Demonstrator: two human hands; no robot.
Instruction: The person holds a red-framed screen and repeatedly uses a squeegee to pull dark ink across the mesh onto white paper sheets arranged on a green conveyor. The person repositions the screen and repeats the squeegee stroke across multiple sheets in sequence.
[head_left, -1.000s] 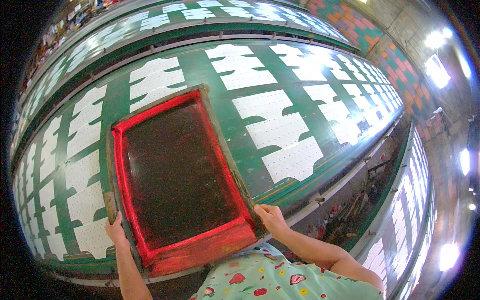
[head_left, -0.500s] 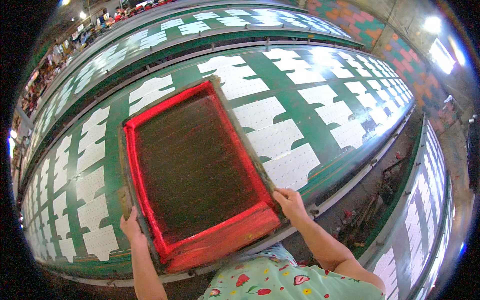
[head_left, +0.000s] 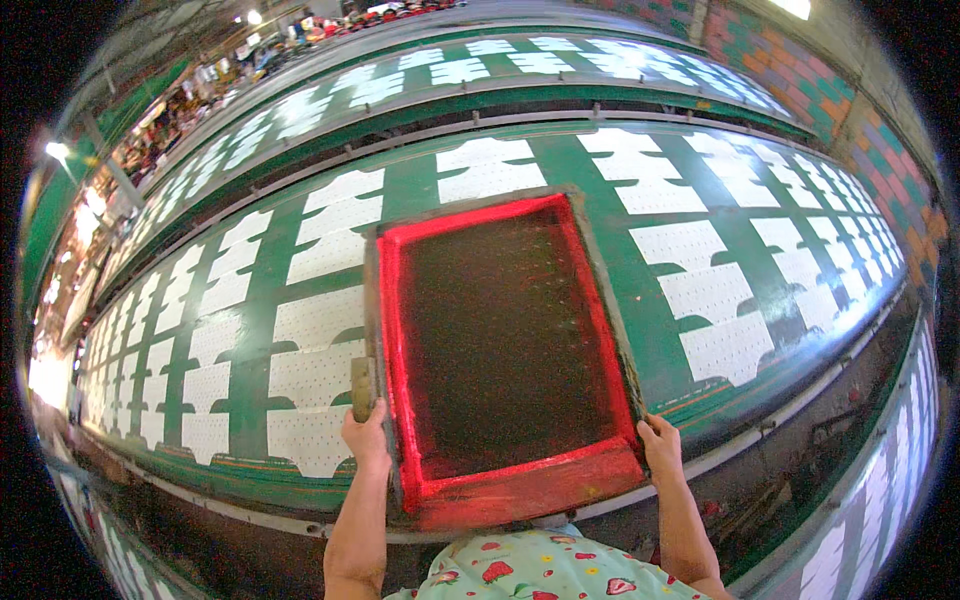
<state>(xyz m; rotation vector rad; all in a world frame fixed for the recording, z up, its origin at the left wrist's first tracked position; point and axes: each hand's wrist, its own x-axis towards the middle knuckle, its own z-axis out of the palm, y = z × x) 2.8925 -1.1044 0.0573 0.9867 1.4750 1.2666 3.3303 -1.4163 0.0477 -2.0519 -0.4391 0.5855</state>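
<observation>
A screen-printing frame [head_left: 505,335], with a dark mesh and a bright red border, is held in front of me over a long green printing table [head_left: 250,400]. My left hand [head_left: 366,435] grips its left edge near the lower corner, fingers closed, just below a small block [head_left: 361,388] fixed to that side. At the lower right edge, my right hand [head_left: 661,446] is closed on the frame. White fabric pieces [head_left: 305,430] with small dots lie in rows on both sides of it. Whether the frame touches the table cannot be made out; it hides what is beneath.
A metal rail [head_left: 240,517] runs along the table's near edge. Beyond a dark gap stands another green table [head_left: 440,90] with white pieces. More tables with white pieces lie behind at lower right [head_left: 850,540]. A patterned brick wall [head_left: 790,70] rises at the far right.
The frame and both hands have moved right in the picture, and the frame is turned straighter toward me. The view has swung too, showing more fabric pieces on the left.
</observation>
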